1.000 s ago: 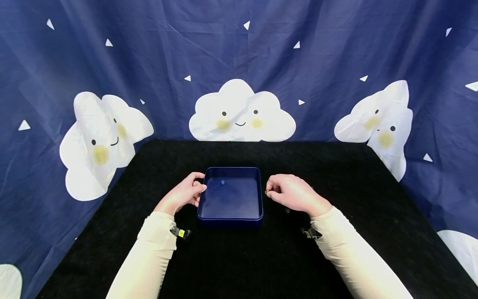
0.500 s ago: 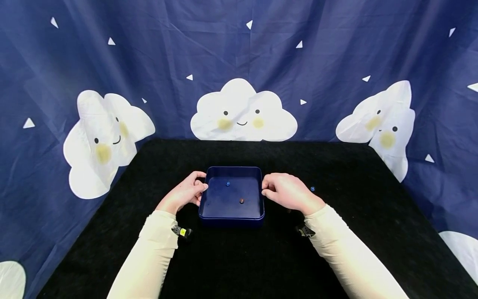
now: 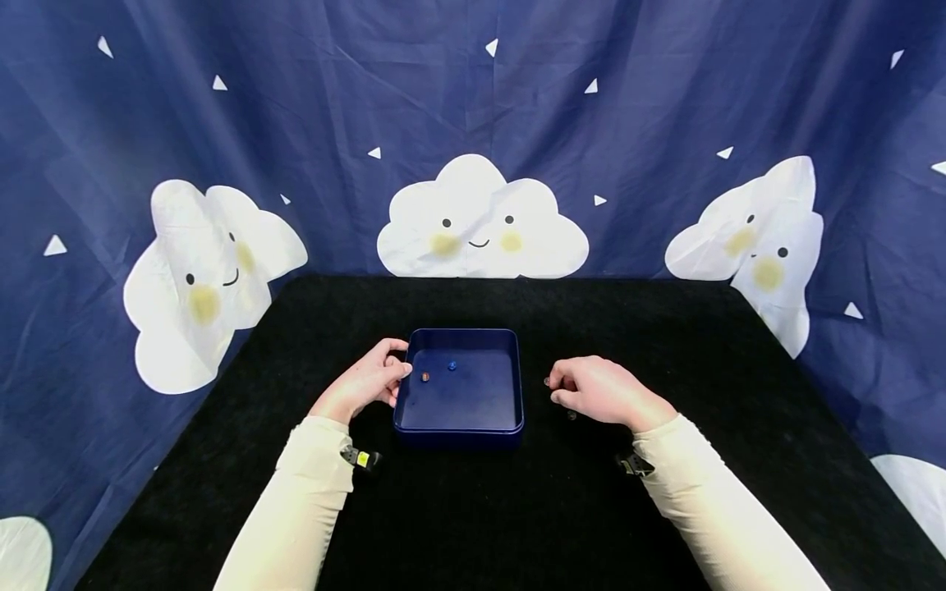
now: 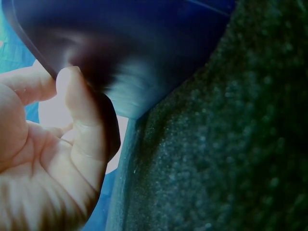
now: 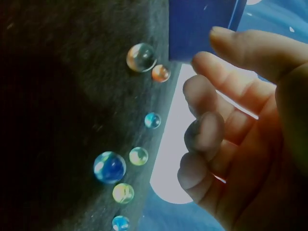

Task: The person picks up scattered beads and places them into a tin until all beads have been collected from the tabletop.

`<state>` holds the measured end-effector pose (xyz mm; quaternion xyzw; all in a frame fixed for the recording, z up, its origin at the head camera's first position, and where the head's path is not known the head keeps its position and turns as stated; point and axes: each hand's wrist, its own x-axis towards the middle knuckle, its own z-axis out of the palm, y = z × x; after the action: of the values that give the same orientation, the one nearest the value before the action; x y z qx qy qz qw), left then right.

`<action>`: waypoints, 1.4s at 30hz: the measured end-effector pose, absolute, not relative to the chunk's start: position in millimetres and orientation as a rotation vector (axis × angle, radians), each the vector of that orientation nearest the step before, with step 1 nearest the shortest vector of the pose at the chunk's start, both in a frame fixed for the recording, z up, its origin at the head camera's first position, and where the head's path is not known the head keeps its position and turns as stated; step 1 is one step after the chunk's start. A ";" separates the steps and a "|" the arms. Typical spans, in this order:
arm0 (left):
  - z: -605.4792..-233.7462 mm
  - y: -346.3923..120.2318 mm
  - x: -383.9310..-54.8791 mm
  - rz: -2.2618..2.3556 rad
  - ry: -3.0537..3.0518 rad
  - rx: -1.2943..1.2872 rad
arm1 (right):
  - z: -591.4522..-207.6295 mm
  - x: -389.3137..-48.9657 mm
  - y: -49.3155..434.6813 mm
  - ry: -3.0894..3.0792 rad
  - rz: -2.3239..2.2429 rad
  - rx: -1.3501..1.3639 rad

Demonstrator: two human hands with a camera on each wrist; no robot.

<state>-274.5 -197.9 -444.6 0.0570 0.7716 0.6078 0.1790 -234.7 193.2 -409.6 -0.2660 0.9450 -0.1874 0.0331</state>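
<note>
A square dark blue tray (image 3: 461,402) lies on the black cloth. My left hand (image 3: 364,383) grips its left wall; in the left wrist view the thumb (image 4: 79,110) presses the wall and the index finger is behind the rim. Inside the tray are a small blue marble (image 3: 452,366) and an orange-brown marble (image 3: 424,377). Right of the tray, my right hand (image 3: 602,392) hovers low over the cloth. Its fingers (image 5: 211,74) are loosely bent with nothing between them. A clear marble (image 3: 547,381) lies by its fingertips, another dark marble (image 3: 571,415) below the thumb.
Several glass marbles lie on the cloth beside my right hand in the right wrist view, among them a large blue marble (image 5: 109,167), a large clear-orange marble (image 5: 141,57) and a greenish marble (image 5: 138,156). A blue cloud-print curtain (image 3: 473,74) hangs behind the table (image 3: 473,517).
An orange-brown marble left my right hand, entered the tray and rolled left. My right hand then drew back rightward from the tray. My left hand stays on the tray wall.
</note>
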 end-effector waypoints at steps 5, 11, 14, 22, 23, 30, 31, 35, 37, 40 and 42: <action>-445.4 -198.2 -275.1 1.699 2.188 0.147 | -412.1 -230.0 201.3 2.826 -0.524 -0.789; -445.8 -198.1 -275.0 1.722 2.166 0.173 | -412.7 -225.9 204.8 2.770 -0.439 -0.802; -445.3 -198.4 -274.4 1.725 2.168 0.183 | -414.3 -225.0 206.0 2.764 -0.407 -0.788; -446.0 -199.2 -274.6 1.722 2.179 0.170 | -416.3 -224.5 211.3 2.797 -0.394 -0.814; -446.2 -199.4 -274.6 1.721 2.180 0.167 | -416.5 -224.8 211.8 2.798 -0.401 -0.823; -446.6 -200.7 -274.0 1.731 2.176 0.160 | -413.8 -226.6 207.4 2.849 -0.481 -0.831; -446.6 -200.7 -274.0 1.730 2.176 0.162 | -413.3 -227.3 205.9 2.860 -0.503 -0.845; -446.8 -200.6 -273.8 1.726 2.178 0.168 | -411.6 -230.8 198.4 2.894 -0.561 -0.899; -446.9 -200.4 -273.5 1.727 2.179 0.167 | -410.3 -232.3 194.3 2.912 -0.589 -0.914; -447.5 -200.2 -273.4 1.729 2.177 0.166 | -407.4 -233.3 189.4 2.946 -0.613 -0.923; -447.9 -200.1 -273.3 1.726 2.180 0.165 | -405.3 -233.5 186.2 2.964 -0.637 -0.938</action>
<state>-273.3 -200.1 -447.9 0.0582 0.7703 0.6098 0.1773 -233.5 186.2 -405.3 -0.2954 0.9339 -0.2007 -0.0160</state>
